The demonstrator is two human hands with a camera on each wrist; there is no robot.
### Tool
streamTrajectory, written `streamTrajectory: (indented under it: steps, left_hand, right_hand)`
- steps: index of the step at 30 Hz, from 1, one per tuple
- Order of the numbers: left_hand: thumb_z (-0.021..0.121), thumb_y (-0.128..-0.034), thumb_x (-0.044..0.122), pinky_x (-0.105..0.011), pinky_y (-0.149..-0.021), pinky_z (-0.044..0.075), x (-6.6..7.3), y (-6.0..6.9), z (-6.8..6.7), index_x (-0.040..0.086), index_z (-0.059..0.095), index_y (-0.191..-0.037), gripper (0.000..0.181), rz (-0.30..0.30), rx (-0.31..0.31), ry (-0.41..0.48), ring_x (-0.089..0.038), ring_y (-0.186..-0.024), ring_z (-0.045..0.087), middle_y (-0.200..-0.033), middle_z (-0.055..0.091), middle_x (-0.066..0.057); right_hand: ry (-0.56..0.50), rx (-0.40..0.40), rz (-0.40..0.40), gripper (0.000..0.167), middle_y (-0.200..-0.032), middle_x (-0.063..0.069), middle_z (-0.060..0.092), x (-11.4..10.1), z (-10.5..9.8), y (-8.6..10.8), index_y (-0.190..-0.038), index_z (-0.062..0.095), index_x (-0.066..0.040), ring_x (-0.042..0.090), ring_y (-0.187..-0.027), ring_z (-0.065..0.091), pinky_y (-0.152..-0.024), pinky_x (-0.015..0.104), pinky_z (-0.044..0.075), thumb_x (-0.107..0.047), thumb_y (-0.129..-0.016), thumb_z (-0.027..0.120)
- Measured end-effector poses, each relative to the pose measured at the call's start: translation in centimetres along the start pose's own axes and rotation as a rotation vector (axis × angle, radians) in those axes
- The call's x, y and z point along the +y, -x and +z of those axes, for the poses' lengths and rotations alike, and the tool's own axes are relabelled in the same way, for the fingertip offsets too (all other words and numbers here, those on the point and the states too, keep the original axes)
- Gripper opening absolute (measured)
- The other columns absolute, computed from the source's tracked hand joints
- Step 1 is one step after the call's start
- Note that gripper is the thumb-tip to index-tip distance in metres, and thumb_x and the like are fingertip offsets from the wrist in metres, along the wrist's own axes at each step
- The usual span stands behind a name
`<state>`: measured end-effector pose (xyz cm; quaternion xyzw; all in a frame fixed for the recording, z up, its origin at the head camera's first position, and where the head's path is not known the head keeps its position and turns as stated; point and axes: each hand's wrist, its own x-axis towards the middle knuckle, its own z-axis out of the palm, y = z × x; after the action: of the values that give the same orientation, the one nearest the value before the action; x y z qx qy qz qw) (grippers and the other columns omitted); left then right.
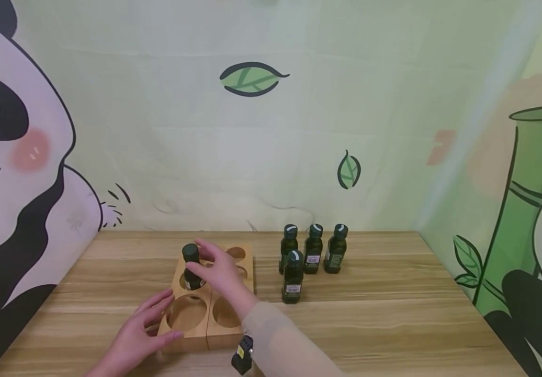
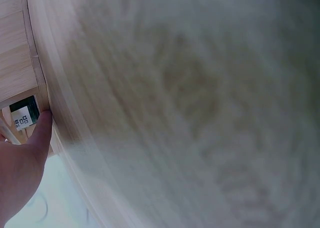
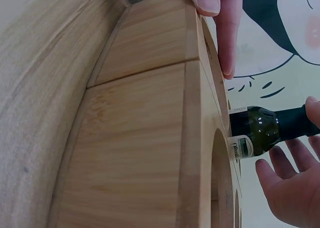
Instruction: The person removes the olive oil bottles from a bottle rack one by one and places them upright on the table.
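Observation:
A dark green bottle (image 1: 190,262) with a dark cap stands in a left-column hole of the wooden holder (image 1: 209,314), behind the empty front-left hole. My right hand (image 1: 221,272) pinches this bottle near its neck and cap. In the right wrist view the thumb meets the cap end of the bottle (image 3: 262,130), with the other fingers on the opposite side. My left hand (image 1: 141,330) rests at the holder's front-left corner, thumb on the front edge and fingers along the left side. The left wrist view shows little of that hand (image 2: 25,173); most is blurred.
Several matching dark bottles stand on the wood-grain table (image 1: 370,324) to the right of the holder. One bottle (image 1: 292,277) is closer to the front than the others, such as the rightmost bottle (image 1: 336,250). A panda-printed cloth (image 1: 181,131) hangs behind the table.

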<state>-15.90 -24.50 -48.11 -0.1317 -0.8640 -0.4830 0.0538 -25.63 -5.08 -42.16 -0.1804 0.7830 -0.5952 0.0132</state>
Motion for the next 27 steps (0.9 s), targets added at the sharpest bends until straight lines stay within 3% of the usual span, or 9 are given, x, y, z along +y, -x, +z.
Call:
streamTrajectory:
  steps: [18, 27]
  left_hand:
    - [0.086, -0.0791, 0.023, -0.043, -0.082, 0.058, 0.04, -0.18, -0.03, -0.006, 0.05, -0.14, 0.076, -0.038, -0.014, 0.022, -0.045, -0.12, 0.053, -0.15, 0.038, -0.017]
    - [0.086, -0.0785, 0.021, -0.043, -0.082, 0.058, 0.11, -0.1, -0.02, -0.007, 0.05, -0.14, 0.077, -0.021, -0.005, 0.035, -0.045, -0.123, 0.049, -0.15, 0.039, -0.017]
  right_hand:
    - [-0.015, 0.075, -0.045, 0.037, -0.114, 0.004, 0.071, -0.06, 0.86, -0.1, -0.128, 0.066, -0.018, 0.017, -0.103, 0.066, -0.081, 0.026, 0.056, -0.017, -0.092, 0.073]
    - [-0.081, 0.074, -0.074, 0.038, -0.119, 0.005, 0.069, 0.01, 0.75, 0.12, -0.13, 0.065, -0.015, 0.015, -0.109, 0.063, -0.09, 0.026, 0.052, -0.014, -0.093, 0.072]
